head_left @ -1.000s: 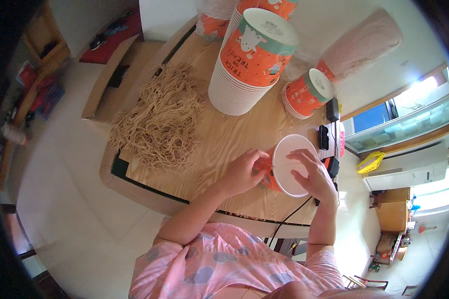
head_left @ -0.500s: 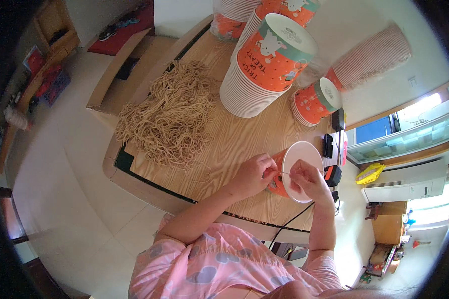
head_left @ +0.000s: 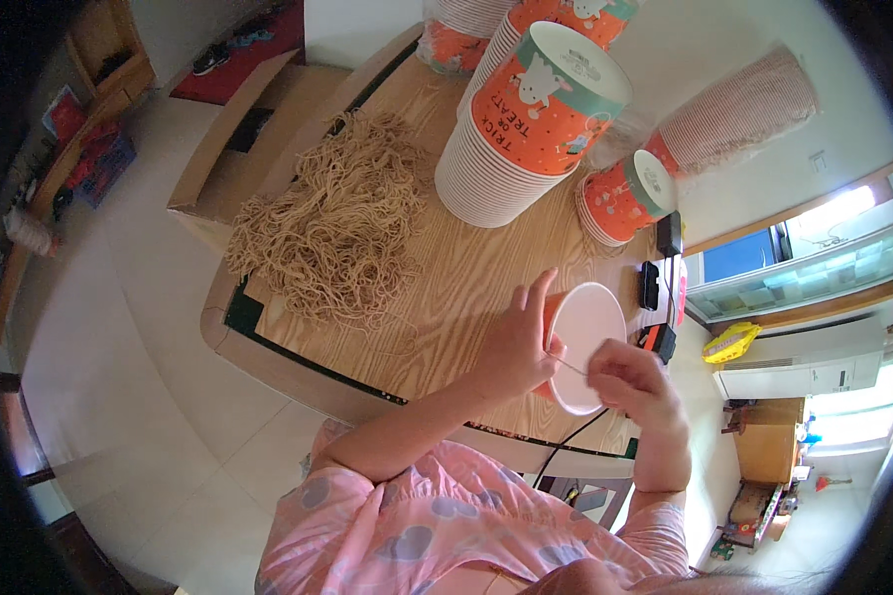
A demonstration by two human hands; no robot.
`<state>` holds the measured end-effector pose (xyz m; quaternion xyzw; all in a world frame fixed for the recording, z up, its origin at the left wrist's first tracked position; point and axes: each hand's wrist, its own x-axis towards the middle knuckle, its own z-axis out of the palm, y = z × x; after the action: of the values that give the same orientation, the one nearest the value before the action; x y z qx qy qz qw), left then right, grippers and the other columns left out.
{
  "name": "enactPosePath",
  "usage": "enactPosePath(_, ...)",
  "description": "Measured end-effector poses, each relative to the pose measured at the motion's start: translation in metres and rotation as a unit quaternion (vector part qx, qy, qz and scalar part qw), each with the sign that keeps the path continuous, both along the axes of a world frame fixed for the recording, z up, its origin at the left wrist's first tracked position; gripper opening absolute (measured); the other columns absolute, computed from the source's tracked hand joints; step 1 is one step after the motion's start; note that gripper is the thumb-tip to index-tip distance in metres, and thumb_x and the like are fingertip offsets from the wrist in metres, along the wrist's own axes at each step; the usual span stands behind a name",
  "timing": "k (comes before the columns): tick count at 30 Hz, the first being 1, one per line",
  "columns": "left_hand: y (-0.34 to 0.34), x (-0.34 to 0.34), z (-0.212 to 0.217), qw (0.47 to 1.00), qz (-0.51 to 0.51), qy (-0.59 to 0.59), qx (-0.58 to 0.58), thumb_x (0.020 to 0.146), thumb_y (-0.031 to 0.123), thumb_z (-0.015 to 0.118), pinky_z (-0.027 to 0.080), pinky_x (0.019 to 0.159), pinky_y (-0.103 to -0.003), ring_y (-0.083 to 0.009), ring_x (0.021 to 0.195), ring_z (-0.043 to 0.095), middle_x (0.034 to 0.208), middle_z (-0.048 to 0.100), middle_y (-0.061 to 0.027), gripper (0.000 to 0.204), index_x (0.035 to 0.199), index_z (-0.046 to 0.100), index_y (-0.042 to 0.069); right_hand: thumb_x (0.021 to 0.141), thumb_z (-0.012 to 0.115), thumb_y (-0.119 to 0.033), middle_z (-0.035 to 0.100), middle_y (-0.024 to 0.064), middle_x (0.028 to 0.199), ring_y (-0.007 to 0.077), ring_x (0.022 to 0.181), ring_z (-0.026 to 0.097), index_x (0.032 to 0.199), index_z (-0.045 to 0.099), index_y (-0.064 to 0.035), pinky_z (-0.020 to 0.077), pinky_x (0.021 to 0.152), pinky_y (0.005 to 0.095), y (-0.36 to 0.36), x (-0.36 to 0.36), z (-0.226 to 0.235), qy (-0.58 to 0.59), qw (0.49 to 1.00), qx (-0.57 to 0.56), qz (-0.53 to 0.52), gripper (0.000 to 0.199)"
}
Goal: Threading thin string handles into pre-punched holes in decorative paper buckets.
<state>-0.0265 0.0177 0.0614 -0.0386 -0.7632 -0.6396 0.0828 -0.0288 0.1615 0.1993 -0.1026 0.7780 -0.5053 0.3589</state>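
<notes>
A white-lined orange paper bucket (head_left: 587,322) lies tipped on the table, its mouth turned toward the right. My left hand (head_left: 522,342) grips it from the left side, fingers along the outer wall and thumb at the rim. A thin beige cord (head_left: 571,366) runs taut from beside my left thumb across the mouth. My right hand (head_left: 633,379), slightly blurred, is closed on the cord's other end in front of the opening. Where the cord meets the bucket wall is hidden by my left hand. To the left spreads a loose heap of beige cords (head_left: 332,223).
A tall stack of upside-down orange buckets (head_left: 506,174) stands beyond my hands, with a shorter stack (head_left: 625,198) right of it. Wrapped cups (head_left: 739,114) lean at the wall. Black adapters (head_left: 657,340) edge the wooden table (head_left: 446,288); a cardboard box (head_left: 213,169) adjoins it.
My right hand has drawn the cord toward the lower right, away from the bucket. My left hand has shifted from pinching near the cord to holding the bucket's side, fingers extended upward.
</notes>
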Motion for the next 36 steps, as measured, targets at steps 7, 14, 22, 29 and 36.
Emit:
enactPosePath(7, -0.019, 0.010, 0.003, 0.993, -0.011, 0.064, -0.100, 0.070, 0.002, 0.062, 0.047, 0.080, -0.040, -0.0315, 0.093, 0.056, 0.100, 0.050, -0.0146, 0.042, 0.111, 0.055, 0.005, 0.075, 0.062, -0.004, 0.055, 0.0008, 0.070, 0.0040, 0.057, 0.047, 0.081, 0.058, -0.0001, 0.0335, 0.050, 0.0174, 0.024, 0.020, 0.012, 0.179, 0.968, -0.041, -0.172, 0.008)
enactPosePath(14, -0.021, 0.006, -0.005, 0.992, 0.003, 0.039, -0.118, 0.071, 0.001, 0.058, 0.050, 0.075, -0.039, -0.0262, 0.088, 0.058, 0.102, 0.049, -0.0097, 0.040, 0.111, 0.058, 0.004, 0.071, 0.065, -0.012, 0.056, 0.0038, 0.064, 0.0085, 0.057, 0.051, 0.071, 0.056, 0.0002, 0.0371, 0.051, 0.0189, 0.025, 0.030, 0.018, 0.240, 0.945, -0.094, -0.203, 0.015)
enactPosePath(22, -0.026, 0.007, 0.002, 0.976, 0.062, 0.047, -0.201, 0.066, -0.003, 0.063, 0.052, 0.069, -0.038, -0.0282, 0.087, 0.060, 0.118, 0.044, -0.0101, 0.073, 0.135, 0.041, 0.010, 0.062, 0.069, 0.002, 0.061, 0.0084, 0.072, 0.0121, 0.066, 0.057, 0.079, 0.062, 0.0023, 0.0429, 0.062, 0.0222, 0.045, 0.028, 0.004, 0.163, 0.962, -0.174, -0.133, 0.019)
enactPosePath(29, -0.041, 0.005, -0.001, 0.971, 0.049, 0.160, -0.170, 0.065, -0.007, 0.059, 0.052, 0.072, -0.037, -0.0270, 0.091, 0.059, 0.126, 0.044, -0.0094, 0.080, 0.139, 0.036, 0.012, 0.073, 0.065, 0.005, 0.055, -0.0020, 0.072, 0.0039, 0.066, 0.051, 0.080, 0.058, -0.0027, 0.0404, 0.061, 0.0185, 0.066, -0.002, 0.004, 0.288, 0.924, -0.049, -0.247, 0.013)
enactPosePath(36, -0.041, 0.015, 0.004, 0.964, -0.072, 0.226, -0.121, 0.062, -0.010, 0.058, 0.052, 0.078, -0.035, -0.0268, 0.092, 0.058, 0.126, 0.047, -0.0076, 0.084, 0.140, 0.037, 0.015, 0.080, 0.061, 0.002, 0.051, -0.0054, 0.078, 0.0013, 0.062, 0.042, 0.099, 0.058, -0.0024, 0.0341, 0.054, 0.0157, 0.084, -0.044, -0.030, 0.317, 0.929, 0.106, -0.161, 0.019)
